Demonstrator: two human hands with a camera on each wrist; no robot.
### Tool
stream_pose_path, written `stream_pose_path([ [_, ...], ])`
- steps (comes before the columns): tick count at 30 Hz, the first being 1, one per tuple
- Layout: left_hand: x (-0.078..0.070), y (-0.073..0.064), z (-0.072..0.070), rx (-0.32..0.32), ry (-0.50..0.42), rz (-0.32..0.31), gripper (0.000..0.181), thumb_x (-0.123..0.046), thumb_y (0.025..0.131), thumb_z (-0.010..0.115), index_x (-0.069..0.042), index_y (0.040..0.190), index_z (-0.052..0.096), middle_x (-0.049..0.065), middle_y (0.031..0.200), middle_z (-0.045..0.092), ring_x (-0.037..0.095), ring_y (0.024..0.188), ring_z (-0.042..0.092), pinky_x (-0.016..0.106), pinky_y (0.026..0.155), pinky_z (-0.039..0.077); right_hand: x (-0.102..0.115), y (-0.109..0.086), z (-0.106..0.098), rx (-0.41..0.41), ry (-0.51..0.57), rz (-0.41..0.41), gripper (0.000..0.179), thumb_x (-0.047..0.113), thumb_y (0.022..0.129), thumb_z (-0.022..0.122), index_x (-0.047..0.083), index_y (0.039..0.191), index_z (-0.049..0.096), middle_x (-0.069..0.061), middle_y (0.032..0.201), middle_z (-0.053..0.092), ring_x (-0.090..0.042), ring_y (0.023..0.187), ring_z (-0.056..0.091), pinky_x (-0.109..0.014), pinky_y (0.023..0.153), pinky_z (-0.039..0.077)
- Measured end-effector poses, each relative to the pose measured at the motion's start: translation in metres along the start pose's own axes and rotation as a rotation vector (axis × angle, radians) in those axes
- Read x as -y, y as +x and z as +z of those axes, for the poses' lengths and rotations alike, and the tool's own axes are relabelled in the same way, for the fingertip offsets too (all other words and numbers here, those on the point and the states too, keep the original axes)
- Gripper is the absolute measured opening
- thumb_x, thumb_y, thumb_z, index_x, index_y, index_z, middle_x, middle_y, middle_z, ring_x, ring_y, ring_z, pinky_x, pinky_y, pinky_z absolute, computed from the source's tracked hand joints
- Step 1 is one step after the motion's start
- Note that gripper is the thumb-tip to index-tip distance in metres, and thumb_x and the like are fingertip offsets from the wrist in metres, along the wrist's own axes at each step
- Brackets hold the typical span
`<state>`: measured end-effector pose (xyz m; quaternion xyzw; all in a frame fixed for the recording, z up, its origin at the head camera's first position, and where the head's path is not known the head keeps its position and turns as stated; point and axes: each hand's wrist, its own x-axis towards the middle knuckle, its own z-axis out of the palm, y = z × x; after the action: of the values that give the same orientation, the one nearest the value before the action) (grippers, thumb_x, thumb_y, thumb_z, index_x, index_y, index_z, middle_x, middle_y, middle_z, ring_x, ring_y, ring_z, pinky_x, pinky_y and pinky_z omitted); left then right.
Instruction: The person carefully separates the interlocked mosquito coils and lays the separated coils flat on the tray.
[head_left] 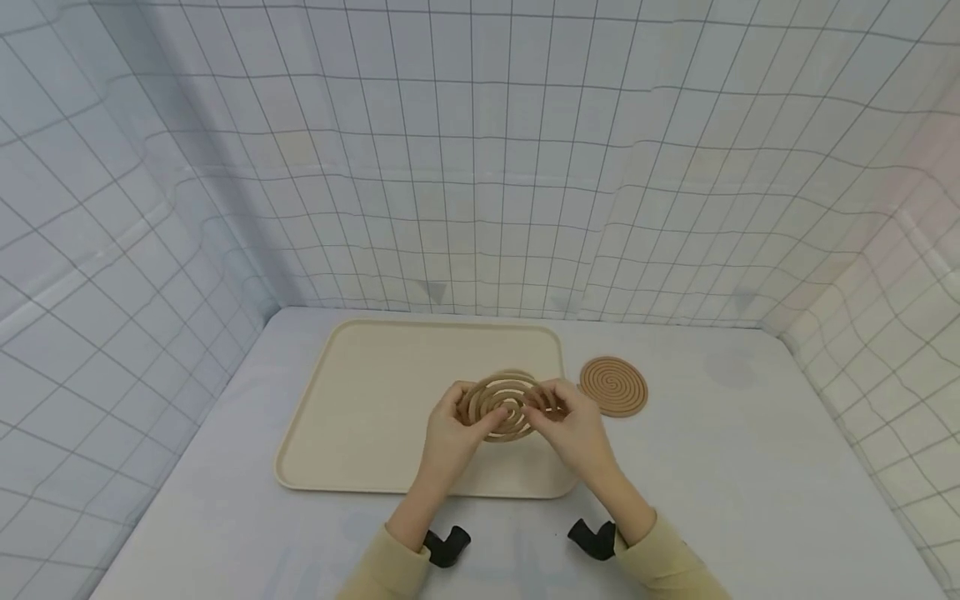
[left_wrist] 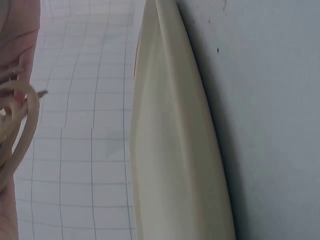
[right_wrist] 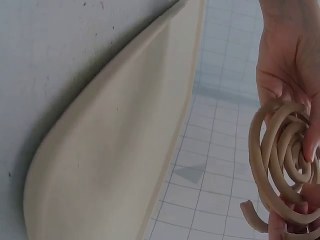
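Note:
Both hands hold a tan mosquito coil [head_left: 510, 375] over the right part of a cream tray [head_left: 375, 400]. My left hand [head_left: 447, 433] pinches its left side, with the thumb near the centre. On the right side my right hand [head_left: 576, 427] grips it the same way. The coil's rings [right_wrist: 256, 145] stand apart and overlap in the right wrist view, and one loose end sticks out. Whether this is one coil or two interlocked cannot be told. Only part of the coil [left_wrist: 31, 120] shows in the left wrist view.
A flat, tightly wound brown coil [head_left: 613, 386] lies on the white table [head_left: 720, 467], right of the tray. Two black curved pieces [head_left: 448, 547] show by the wrists. Grid-patterned cloth walls [head_left: 487, 167] enclose the table at the back and sides.

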<state>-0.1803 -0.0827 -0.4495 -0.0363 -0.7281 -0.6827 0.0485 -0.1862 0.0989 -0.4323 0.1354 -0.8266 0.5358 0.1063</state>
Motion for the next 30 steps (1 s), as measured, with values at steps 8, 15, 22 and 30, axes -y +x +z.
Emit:
stream_pose_path([
  [8,0.001,-0.001,-0.002,-0.003,0.058,0.020,0.032,-0.020,0.082,0.081,-0.009,0.108,0.065,0.006,0.089,0.065,0.009,0.075,0.057,0.019,0.064,0.048,-0.002,0.001,-0.003,0.040,0.036,0.010,0.018,0.004,0.081,0.079,0.005,0.096,0.068,-0.006,0.091,0.067,-0.006,0.082,0.059,-0.019,0.073,0.055],
  [15,0.006,-0.005,0.007,-0.138,-0.105,-0.019,0.039,-0.015,0.087,0.076,-0.002,0.118,0.058,0.014,0.106,0.069,0.007,0.089,0.068,0.020,0.075,0.056,-0.005,0.000,0.005,0.091,0.227,0.224,0.017,0.008,0.083,0.077,-0.001,0.091,0.066,-0.008,0.089,0.068,-0.007,0.079,0.065,-0.026,0.075,0.057],
  [22,0.009,-0.007,0.010,-0.117,-0.138,-0.059,0.041,-0.015,0.086,0.077,-0.004,0.121,0.059,0.012,0.108,0.069,0.009,0.094,0.067,0.021,0.079,0.056,-0.006,-0.002,0.007,0.093,0.200,0.253,0.017,0.013,0.085,0.077,0.003,0.086,0.064,-0.004,0.087,0.067,-0.008,0.078,0.062,-0.023,0.070,0.054],
  [30,0.004,0.002,-0.011,0.146,-0.053,-0.142,0.048,-0.022,0.089,0.074,-0.011,0.133,0.058,0.009,0.118,0.067,0.013,0.101,0.063,0.026,0.085,0.053,-0.006,-0.001,-0.001,0.154,0.122,0.185,0.020,0.014,0.086,0.077,0.004,0.083,0.059,-0.010,0.095,0.071,-0.010,0.085,0.062,-0.021,0.073,0.053],
])
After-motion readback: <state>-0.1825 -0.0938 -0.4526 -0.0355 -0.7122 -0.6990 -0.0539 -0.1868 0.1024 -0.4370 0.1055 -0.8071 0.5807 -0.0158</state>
